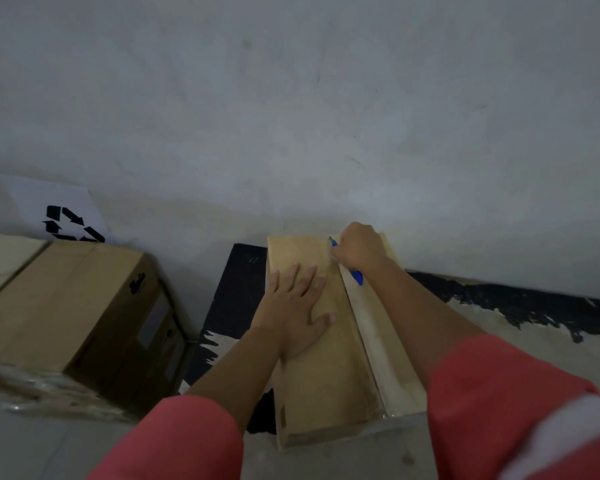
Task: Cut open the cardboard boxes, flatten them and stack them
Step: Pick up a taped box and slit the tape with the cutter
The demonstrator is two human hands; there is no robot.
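Left hand spread flat on box; right hand grips, seemingly, a blue cutter

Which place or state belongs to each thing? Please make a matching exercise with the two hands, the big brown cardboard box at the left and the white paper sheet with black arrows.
Things:
1. left hand
2. right hand
3. big brown cardboard box
4. white paper sheet with black recycling arrows

Places or states:
A. at the wall, behind a box
B. grips the blue-handled cutter
C. stands at the left, touched by no hand
D. lies flat on the long tan cardboard box

Pairs: 1-D, 2-B, 3-C, 4-A
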